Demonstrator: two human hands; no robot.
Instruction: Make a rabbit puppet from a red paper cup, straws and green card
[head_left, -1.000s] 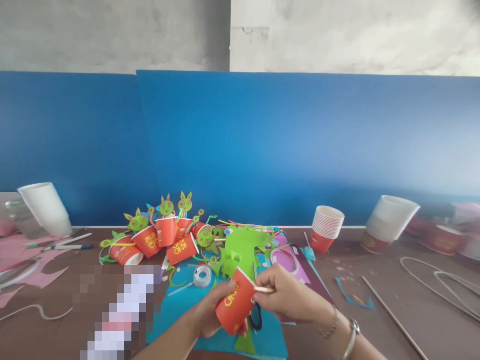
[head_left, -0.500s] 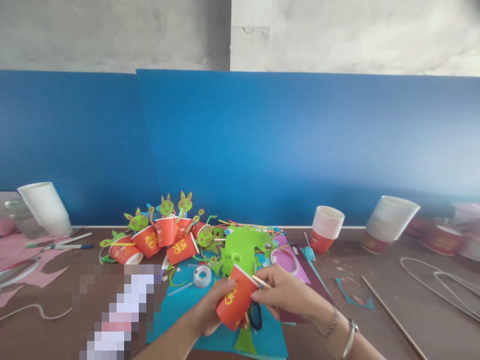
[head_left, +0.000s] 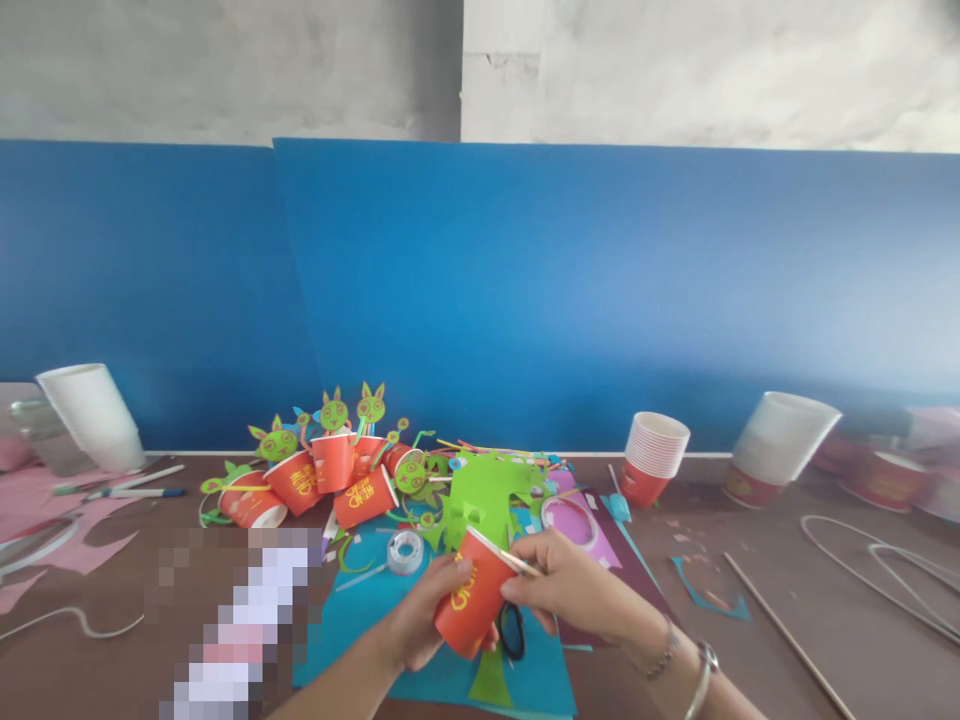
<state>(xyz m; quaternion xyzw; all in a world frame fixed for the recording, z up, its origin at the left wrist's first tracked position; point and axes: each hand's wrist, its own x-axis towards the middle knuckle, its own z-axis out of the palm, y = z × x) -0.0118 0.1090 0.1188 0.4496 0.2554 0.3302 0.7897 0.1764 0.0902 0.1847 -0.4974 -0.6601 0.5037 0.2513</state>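
My left hand [head_left: 424,620] is wrapped round a tilted red paper cup [head_left: 484,590] with yellow lettering. Its white rim points up and toward the back. Between the thumb and fingers of my right hand [head_left: 559,580] is a thin pale stick [head_left: 517,563], its tip against the cup's side just below the rim. Whether the tip goes into the wall cannot be made out. Below the right fingers lies a dark scissors handle [head_left: 512,632], partly hidden by the cup. Under both hands are blue paper sheets [head_left: 360,650] and cut green paper [head_left: 476,490].
Red cups [head_left: 334,465] with green paper animal heads crowd the back left. A tape roll [head_left: 405,552] lies left of my hands. Stacked paper cups [head_left: 654,458] stand at the back right, near a purple sheet [head_left: 566,505]. A long stick [head_left: 787,635] lies at right.
My right hand has shifted the stick slightly; two pale ends showed before, and now one tip shows against the cup. My left hand and the cup hardly moved.
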